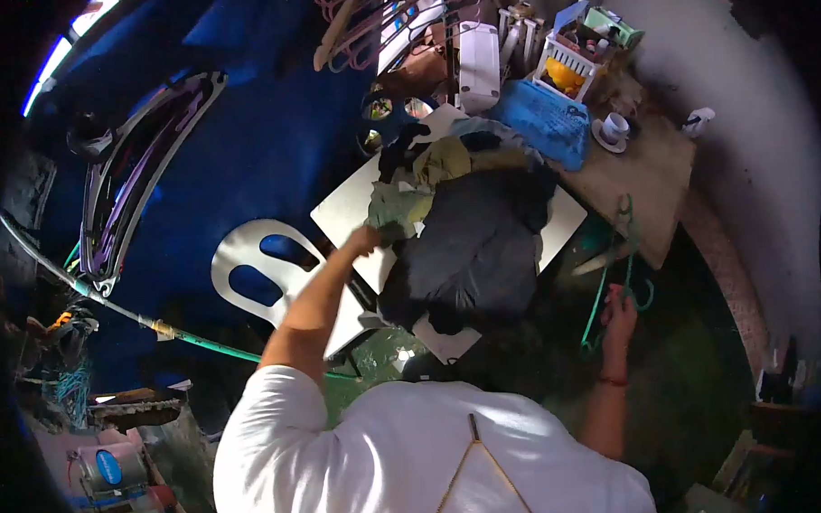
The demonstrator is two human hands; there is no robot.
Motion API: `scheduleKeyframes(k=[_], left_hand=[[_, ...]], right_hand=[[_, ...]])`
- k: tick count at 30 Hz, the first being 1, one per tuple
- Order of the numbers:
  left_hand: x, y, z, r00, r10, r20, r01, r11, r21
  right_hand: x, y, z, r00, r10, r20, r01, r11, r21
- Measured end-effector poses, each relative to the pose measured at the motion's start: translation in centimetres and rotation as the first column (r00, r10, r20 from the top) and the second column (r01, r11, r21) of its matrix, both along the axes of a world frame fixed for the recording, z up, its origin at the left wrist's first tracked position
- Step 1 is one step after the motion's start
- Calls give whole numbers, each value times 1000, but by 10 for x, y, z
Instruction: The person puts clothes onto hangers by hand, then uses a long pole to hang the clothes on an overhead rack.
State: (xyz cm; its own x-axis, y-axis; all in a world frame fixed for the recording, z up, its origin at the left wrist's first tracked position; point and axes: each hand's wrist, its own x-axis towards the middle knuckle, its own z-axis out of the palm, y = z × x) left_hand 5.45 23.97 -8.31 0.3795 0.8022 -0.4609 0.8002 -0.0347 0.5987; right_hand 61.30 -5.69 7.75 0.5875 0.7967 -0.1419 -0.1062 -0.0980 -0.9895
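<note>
My right hand is wrapped round a green clothes hanger, held out to the right of the table with its hook pointing up and away. A large dark garment lies spread over the white table and hangs down its near side. My left hand is closed at the garment's left edge and appears to pinch dark cloth there; the fingertips are partly hidden. Just beyond it are a grey-green cloth and an olive cloth, crumpled together.
A white plastic chair stands left of the table. Pink hangers hang at the top. The wooden table at right carries a blue folded item, a white basket and a cup on a saucer. A hose crosses the left.
</note>
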Motion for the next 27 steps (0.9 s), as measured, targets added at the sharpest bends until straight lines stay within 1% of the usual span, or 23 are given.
scheduleKeyframes(k=[1, 3, 5, 6, 7, 8, 10, 11, 12, 13, 14, 15, 16, 17, 18, 20, 21, 22, 23, 24, 25, 26, 27], left_hand=[[-6, -8, -43, 999, 41, -24, -42, 999, -23], [44, -47, -23, 976, 179, -125, -174, 984, 49], [68, -61, -34, 913, 400, -83, -388, 913, 124], [72, -58, -63, 843, 538, 7, -534, 835, 138], [74, -59, -80, 811, 571, 128, -579, 815, 28], [82, -68, -59, 789, 600, 129, -595, 800, -83], [103, -99, 32, 747, 655, 114, -604, 740, -294], [103, -105, 33, 747, 649, 146, -586, 745, -319], [99, -110, 20, 796, 582, 165, -555, 811, -183], [96, -113, 4, 843, 509, 173, -511, 859, -41], [93, -116, -7, 886, 432, 170, -452, 886, 103], [95, -120, -6, 837, 454, 307, -500, 862, 89], [96, -119, -23, 839, 339, 425, -462, 857, 227], [97, -118, -15, 876, 267, 402, -411, 849, 331], [97, -120, -12, 909, 198, 366, -353, 832, 428], [107, -114, -13, 683, 436, 586, -594, 798, 99], [111, -102, -19, 535, 539, 650, -660, 747, -77], [111, -95, -30, 676, 404, 617, -615, 770, 170], [111, -93, -22, 774, 419, 475, -556, 808, 195], [112, -91, -19, 849, 421, 320, -496, 843, 207], [111, -89, -17, 908, 347, 236, -401, 884, 242], [114, -93, -8, 922, 312, 229, -375, 869, 322], [121, -106, 20, 933, 282, 223, -351, 848, 396]], right_hand=[[-6, -1, 2, 997, 64, 37, -65, 997, 28], [-19, 8, 7, 965, 195, 173, -205, 978, 43], [-35, 23, 13, 876, 318, 363, -340, 940, -5], [-45, 29, 25, 821, 376, 430, -392, 918, -55], [-57, 32, 42, 756, 435, 490, -440, 891, -112], [-67, 35, 54, 683, 492, 539, -481, 859, -174], [-78, 41, 58, 694, 534, 483, -535, 831, -151], [-82, 44, 57, 698, 547, 462, -551, 822, -141], [-86, 45, 53, 704, 559, 439, -566, 814, -129], [-88, 45, 49, 752, 599, 276, -570, 801, -186], [-99, 46, 47, 781, 600, 173, -576, 799, -171], [-115, 49, 47, 800, 596, 71, -581, 799, -154], [-128, 52, 45, 810, 586, -32, -584, 800, -137], [-135, 58, 34, 748, 664, -24, -662, 742, -102], [-148, 64, 22, 762, 645, 62, -645, 764, -20], [-169, 77, 14, 783, 622, 18, -616, 778, -122], [-182, 83, 11, 808, 586, 61, -580, 809, -92], [-192, 89, 3, 835, 542, 101, -538, 841, -58], [-196, 97, -11, 843, 517, 146, -515, 855, -56], [-204, 100, -13, 869, 483, 107, -483, 875, -25], [-208, 104, -22, 881, 456, 126, -458, 889, -15], [-210, 105, -29, 891, 415, 186, -419, 908, -17], [-212, 106, -36, 896, 370, 246, -378, 926, -18]])
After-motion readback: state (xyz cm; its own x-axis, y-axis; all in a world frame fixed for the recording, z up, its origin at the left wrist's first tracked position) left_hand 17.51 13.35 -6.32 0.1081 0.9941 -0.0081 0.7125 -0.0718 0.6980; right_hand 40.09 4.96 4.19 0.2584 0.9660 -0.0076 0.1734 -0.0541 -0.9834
